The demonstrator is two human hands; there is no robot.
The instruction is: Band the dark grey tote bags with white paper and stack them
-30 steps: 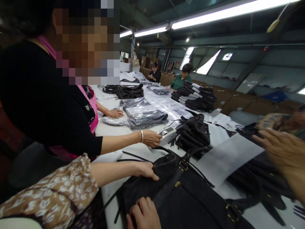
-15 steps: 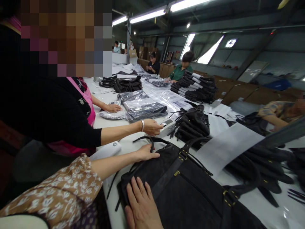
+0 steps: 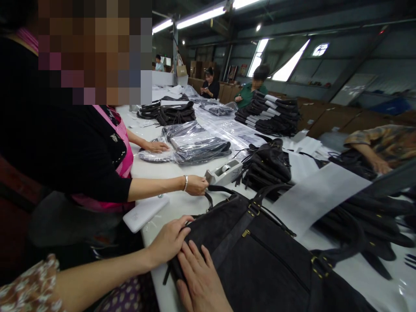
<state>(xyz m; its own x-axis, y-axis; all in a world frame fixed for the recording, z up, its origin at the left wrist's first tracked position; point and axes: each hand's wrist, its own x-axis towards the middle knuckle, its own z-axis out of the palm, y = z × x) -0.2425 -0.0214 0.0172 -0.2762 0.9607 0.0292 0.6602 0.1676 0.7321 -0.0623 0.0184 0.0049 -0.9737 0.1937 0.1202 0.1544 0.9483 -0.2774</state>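
Observation:
A black handbag [image 3: 260,260] with brass-coloured fittings, a zip and two strap handles lies flat on the white table before me. My left hand [image 3: 172,238], reaching in from a floral sleeve, is closed on the bag's left side edge; its lower fingers are partly hidden. Just beside it, my right hand [image 3: 201,275] rests flat on the bag's lower left corner, fingers stretched out. A co-worker's hand [image 3: 197,185] is at a grey tape dispenser [image 3: 225,172] just beyond the bag. Their other hand [image 3: 157,147] lies by a plastic-wrapped bag [image 3: 199,145].
Stacked black bags [image 3: 268,115] stand farther back, with more bags [image 3: 264,167] behind mine. A white sheet [image 3: 325,199] lies at the right. A white phone-like object [image 3: 146,212] overhangs the table's left edge. Other people sit around the table.
My left hand has slid back along the bag's edge toward me, close to my right hand. The co-worker's hand has moved from the dispenser's top to its near end.

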